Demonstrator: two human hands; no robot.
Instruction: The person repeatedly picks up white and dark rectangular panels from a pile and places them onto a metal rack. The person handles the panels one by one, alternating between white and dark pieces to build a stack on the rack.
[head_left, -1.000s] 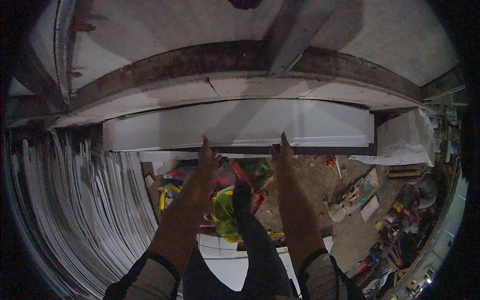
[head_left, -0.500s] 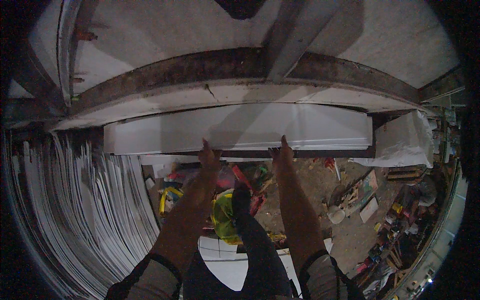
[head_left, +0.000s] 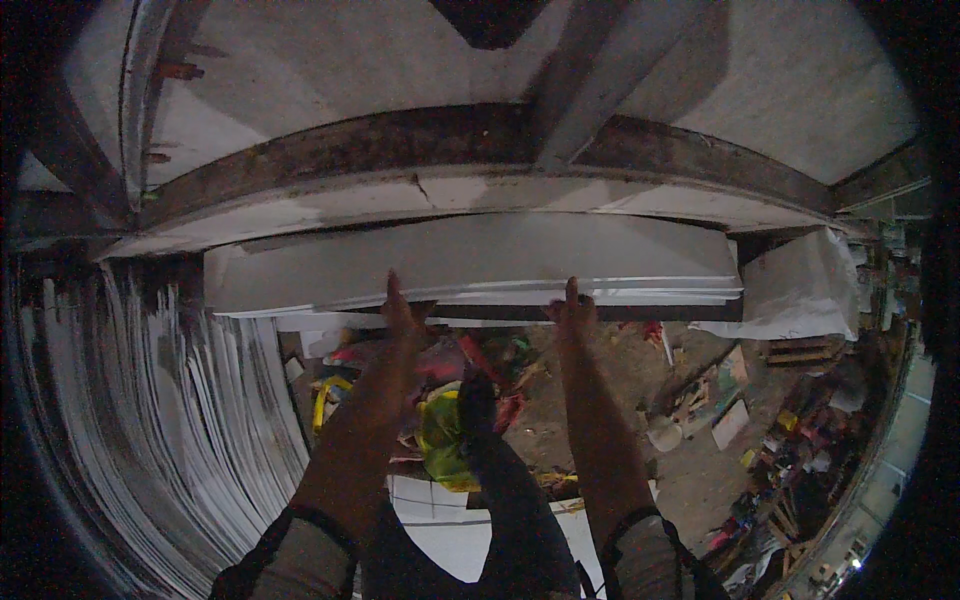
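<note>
White flat sheets, long and narrow, lie stacked crosswise at the far side, just below a pale ledge; their near edges are slightly fanned, most visibly toward the right. The person's left hand and right hand grip this near edge, well apart from each other and on either side of its middle. On each hand one digit points far over the upper face, while the others bend at the edge; how far they reach underneath I cannot tell from where I stand. Left: closely packed thin sheets, seen edge-on. Right: a white wrapped bundle, just beside the stack's end. Near, on the littered floor, a yellow-green bag lies beside the person's dark trouser leg; mixed debris fills the right side.
</note>
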